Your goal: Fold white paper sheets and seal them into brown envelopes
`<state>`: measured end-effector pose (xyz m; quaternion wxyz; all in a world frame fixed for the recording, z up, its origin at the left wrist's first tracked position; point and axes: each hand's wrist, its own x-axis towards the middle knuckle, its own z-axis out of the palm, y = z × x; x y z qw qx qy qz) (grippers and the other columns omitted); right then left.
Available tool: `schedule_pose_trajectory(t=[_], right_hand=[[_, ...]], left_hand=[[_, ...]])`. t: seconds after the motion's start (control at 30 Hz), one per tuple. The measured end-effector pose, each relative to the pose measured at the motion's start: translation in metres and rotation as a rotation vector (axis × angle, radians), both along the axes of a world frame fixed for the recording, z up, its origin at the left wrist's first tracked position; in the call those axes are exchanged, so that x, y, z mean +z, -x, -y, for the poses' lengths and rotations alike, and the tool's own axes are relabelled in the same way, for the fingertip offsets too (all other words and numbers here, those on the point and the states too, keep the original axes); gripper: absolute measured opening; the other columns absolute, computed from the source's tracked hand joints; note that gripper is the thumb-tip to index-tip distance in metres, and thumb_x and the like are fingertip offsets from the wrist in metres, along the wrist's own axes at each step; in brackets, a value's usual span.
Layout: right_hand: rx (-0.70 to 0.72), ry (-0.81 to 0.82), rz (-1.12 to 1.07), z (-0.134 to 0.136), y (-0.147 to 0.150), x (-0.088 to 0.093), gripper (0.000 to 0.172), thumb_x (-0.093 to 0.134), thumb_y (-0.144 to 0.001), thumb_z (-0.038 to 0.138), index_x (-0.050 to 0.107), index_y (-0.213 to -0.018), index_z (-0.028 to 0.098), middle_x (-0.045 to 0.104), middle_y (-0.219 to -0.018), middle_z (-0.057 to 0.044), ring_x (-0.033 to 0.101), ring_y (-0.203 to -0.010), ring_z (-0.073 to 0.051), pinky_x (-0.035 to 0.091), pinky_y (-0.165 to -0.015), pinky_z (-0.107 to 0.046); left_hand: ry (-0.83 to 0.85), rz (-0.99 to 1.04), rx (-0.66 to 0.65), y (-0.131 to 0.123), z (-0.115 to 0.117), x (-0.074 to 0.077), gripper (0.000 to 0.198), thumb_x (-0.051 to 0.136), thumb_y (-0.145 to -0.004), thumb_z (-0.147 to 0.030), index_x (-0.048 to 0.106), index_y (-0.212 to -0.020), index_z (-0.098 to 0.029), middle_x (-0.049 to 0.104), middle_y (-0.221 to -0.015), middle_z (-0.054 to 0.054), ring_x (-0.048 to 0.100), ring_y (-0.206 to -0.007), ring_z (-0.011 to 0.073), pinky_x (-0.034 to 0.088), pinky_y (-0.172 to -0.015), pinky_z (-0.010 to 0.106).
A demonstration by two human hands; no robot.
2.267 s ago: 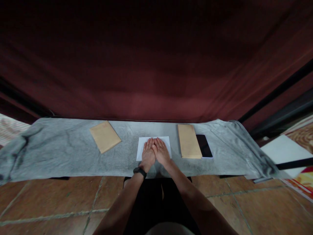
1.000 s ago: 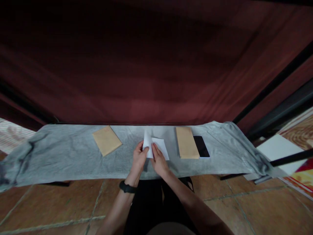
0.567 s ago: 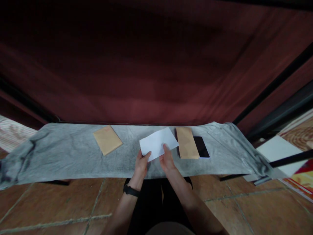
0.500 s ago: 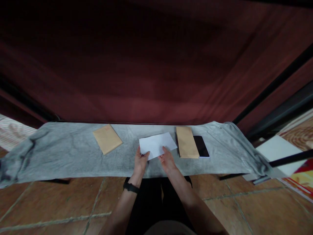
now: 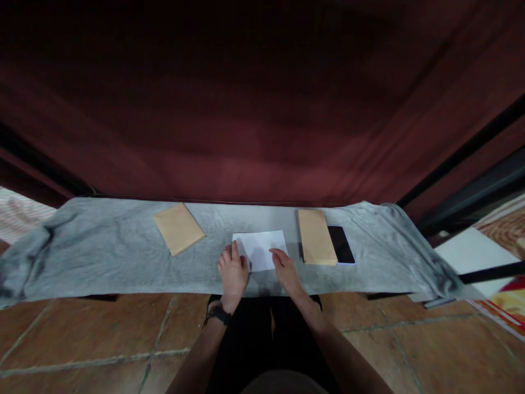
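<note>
A folded white sheet of paper (image 5: 259, 246) lies on the grey cloth in front of me. My left hand (image 5: 233, 272) rests on its left edge, fingers spread and partly on the cloth, a dark band round the wrist. Over the paper's right part is my right hand (image 5: 286, 272), turned sideways with one finger stretched across the sheet; its lower fingers are hidden. Right of it lies a stack of brown envelopes (image 5: 316, 238), partly covering a dark phone-like device (image 5: 341, 244). A separate brown envelope (image 5: 179, 228) lies at an angle to the left.
The grey cloth (image 5: 102, 251) covers a long narrow bench or table. Behind it rises a dark red panel (image 5: 262, 137), with black bars (image 5: 459, 150) slanting at the sides. White boards (image 5: 471, 249) lean at the right above the tiled floor (image 5: 98, 334).
The paper has come down flat onto the cloth and sits straighter. My left hand has gone from gripping its edge to lying spread on it; my right hand has turned over its right part.
</note>
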<state>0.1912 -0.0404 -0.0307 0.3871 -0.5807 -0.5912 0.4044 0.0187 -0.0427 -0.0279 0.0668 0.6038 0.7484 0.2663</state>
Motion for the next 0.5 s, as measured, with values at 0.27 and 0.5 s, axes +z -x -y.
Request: schedule_pose_trajectory(t=[0.27,0.5], right_hand=[[0.145,-0.25,0.698,-0.041,0.031,-0.024,0.05,0.029,-0.106,0.029,0.044,-0.151,0.012,0.038,-0.16,-0.011,0.032,-0.15,-0.024,0.022,-0.124,-0.046],[0.087,-0.216,0.851,-0.048,0.022,-0.036,0.057,0.037,-0.105,0.04,0.036,-0.156,0.015,0.028,-0.164,-0.013,0.029,-0.151,-0.029,0.017,-0.124,-0.049]], left_hand=[[0.096,-0.227,-0.372,-0.018,-0.025,-0.019,0.054,0.028,-0.101,-0.023,0.042,-0.151,-0.009,0.041,-0.159,0.015,0.03,-0.151,0.0274,0.026,-0.122,0.047],[0.083,-0.249,-0.268,-0.003,-0.033,-0.032,0.059,0.032,-0.1,-0.031,0.038,-0.153,-0.007,0.037,-0.16,0.017,0.027,-0.152,0.0269,0.022,-0.124,0.047]])
